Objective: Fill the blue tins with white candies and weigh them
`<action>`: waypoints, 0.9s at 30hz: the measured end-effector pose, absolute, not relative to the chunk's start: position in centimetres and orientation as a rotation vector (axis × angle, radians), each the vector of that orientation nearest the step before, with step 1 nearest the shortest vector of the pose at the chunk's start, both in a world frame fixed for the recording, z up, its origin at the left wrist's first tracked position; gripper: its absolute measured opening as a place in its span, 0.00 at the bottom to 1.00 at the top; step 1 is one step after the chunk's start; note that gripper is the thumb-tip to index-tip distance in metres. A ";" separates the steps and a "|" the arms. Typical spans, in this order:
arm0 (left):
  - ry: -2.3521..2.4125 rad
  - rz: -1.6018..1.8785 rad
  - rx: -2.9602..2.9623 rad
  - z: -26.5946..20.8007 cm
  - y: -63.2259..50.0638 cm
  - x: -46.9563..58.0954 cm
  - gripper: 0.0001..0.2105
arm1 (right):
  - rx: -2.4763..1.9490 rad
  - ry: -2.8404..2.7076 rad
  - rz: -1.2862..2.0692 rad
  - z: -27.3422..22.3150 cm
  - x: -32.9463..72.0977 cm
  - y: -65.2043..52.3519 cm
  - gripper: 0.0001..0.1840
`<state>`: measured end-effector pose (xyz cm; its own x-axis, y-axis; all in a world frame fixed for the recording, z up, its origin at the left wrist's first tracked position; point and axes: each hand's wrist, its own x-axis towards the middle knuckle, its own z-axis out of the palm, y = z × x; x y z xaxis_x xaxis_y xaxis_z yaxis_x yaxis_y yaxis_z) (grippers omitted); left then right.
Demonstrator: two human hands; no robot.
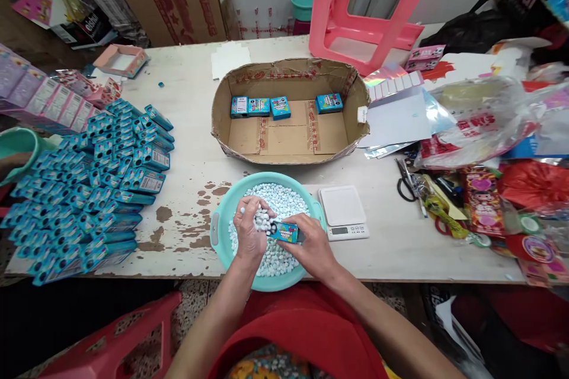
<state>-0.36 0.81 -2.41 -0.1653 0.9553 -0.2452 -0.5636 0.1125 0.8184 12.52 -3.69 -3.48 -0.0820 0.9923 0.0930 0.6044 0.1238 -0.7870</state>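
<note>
A turquoise basin (214, 231) full of small pale candies (275, 266) stands at the table's front edge. Above it my left hand (251, 228) is cupped around a handful of the white candies. My right hand (311, 246) grips a small blue candy box (285, 231) lying sideways, its left end against the candies in my left hand. Behind the basin, a cut-down cardboard box (288, 142) holds several blue candy boxes (280, 108) on its floor. A white kitchen scale (342, 207) sits just right of the basin.
Many blue boxes (111, 177) are stacked at the left, beside pink and lilac packs (53, 98). A pink plastic stool (324, 23) rests at the back. Plastic bags (480, 118), scissors (406, 180) and assorted packets crowd the right side. Another person's arm (15, 160) shows at the far left.
</note>
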 end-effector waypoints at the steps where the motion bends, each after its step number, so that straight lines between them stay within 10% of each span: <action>1: 1.007 1.441 0.525 -2.3 0.8 -0.4 0.07 | -1.546 -1.750 0.777 -3.4 12.6 -3.7 0.17; 27: 1.040 1.430 0.667 -2.2 1.1 1.9 0.09 | -1.528 -1.627 0.782 -3.5 13.2 -3.6 0.16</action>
